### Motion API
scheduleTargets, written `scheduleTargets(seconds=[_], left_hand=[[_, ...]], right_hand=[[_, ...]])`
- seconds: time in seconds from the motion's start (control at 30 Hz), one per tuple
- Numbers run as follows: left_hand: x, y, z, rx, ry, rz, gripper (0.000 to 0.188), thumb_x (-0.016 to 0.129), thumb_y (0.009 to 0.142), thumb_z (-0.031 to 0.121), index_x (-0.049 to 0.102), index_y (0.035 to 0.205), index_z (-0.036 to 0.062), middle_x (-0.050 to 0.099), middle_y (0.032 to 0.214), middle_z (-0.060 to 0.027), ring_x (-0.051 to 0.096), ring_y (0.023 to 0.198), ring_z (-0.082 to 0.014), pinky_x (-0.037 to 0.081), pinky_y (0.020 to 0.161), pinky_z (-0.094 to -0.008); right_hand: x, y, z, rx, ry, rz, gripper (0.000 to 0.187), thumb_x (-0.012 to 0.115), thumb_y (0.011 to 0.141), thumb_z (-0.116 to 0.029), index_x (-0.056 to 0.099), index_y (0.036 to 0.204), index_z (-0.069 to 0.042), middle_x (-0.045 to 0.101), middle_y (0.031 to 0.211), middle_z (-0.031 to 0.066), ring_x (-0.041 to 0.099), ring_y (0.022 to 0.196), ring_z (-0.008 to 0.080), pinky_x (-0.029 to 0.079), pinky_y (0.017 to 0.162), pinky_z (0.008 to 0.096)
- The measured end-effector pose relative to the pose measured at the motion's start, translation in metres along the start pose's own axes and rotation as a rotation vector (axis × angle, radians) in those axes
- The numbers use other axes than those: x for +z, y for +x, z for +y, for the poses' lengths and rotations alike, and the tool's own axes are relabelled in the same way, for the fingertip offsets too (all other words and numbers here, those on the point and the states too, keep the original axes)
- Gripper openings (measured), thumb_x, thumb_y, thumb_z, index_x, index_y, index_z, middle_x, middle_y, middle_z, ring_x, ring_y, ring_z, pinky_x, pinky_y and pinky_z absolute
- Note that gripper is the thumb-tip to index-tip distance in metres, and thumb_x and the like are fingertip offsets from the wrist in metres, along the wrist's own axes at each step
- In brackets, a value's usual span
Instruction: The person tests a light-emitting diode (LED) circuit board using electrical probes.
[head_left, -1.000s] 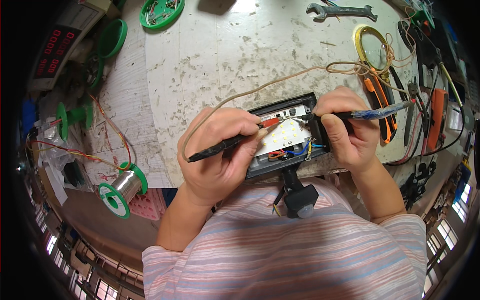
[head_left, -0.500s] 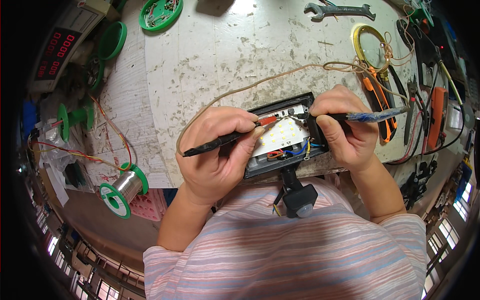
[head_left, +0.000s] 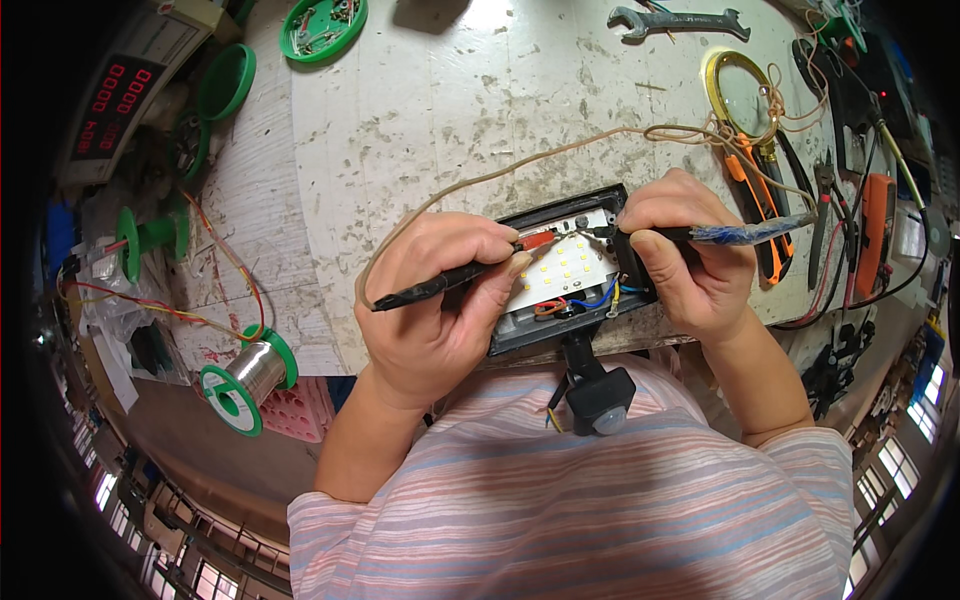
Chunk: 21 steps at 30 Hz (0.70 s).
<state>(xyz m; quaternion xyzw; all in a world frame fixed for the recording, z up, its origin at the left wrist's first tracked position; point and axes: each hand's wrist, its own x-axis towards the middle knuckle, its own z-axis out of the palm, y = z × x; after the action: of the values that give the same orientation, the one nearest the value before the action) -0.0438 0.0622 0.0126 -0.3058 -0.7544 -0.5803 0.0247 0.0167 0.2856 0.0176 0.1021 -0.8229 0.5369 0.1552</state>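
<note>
Floodlight housing, black, open, lying at near edge of workbench, between both hands. Left hand closed around soldering iron, tip at white LED board. Right hand pinching blue-handled tool, perhaps tweezers. Solder spool left; wrench, magnifier beyond.

1. A solder spool on a green reel is seen at the bench's left edge;
2. A wrench is laid at the top;
3. A green dish is placed upper left;
4. A red-digit display is set far left.
</note>
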Motion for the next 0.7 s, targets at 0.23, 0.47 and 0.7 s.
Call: scheduleTargets(seconds=[0.23, 0.47, 0.7], left_hand=[[0.0, -0.001, -0.002, 0.024, -0.041, 0.059, 0.023, 0.078, 0.073, -0.004, 0.063, 0.088, 0.0049, 0.069, 0.08, -0.0104, 0.065, 0.068, -0.022, 0.05, 0.059, -0.0302], [-0.001, -0.004, -0.002, 0.027, -0.077, 0.096, 0.022, 0.077, 0.075, -0.006, 0.061, 0.089, 0.0016, 0.067, 0.084, -0.0136, 0.063, 0.071, -0.0211, 0.05, 0.064, -0.03], [-0.006, -0.016, -0.002, -0.054, -0.269, 0.171, 0.036, 0.068, 0.088, -0.003, 0.047, 0.117, 0.0002, 0.058, 0.102, -0.0127, 0.057, 0.088, -0.0167, 0.049, 0.079, -0.0281]], right_hand=[[0.0, 0.001, -0.001, -0.009, 0.009, 0.025, 0.008, 0.071, 0.082, 0.001, 0.066, 0.087, 0.003, 0.065, 0.079, 0.012, 0.059, 0.071, 0.0245, 0.046, 0.064, 0.0327], [-0.004, 0.0, -0.002, -0.038, 0.007, 0.004, 0.009, 0.072, 0.08, 0.002, 0.067, 0.087, 0.004, 0.065, 0.08, 0.0124, 0.059, 0.072, 0.0235, 0.046, 0.064, 0.0322], [-0.005, -0.006, 0.004, -0.082, 0.077, 0.071, 0.014, 0.069, 0.084, 0.004, 0.063, 0.096, 0.005, 0.064, 0.088, 0.0127, 0.055, 0.075, 0.0204, 0.043, 0.066, 0.0304]])
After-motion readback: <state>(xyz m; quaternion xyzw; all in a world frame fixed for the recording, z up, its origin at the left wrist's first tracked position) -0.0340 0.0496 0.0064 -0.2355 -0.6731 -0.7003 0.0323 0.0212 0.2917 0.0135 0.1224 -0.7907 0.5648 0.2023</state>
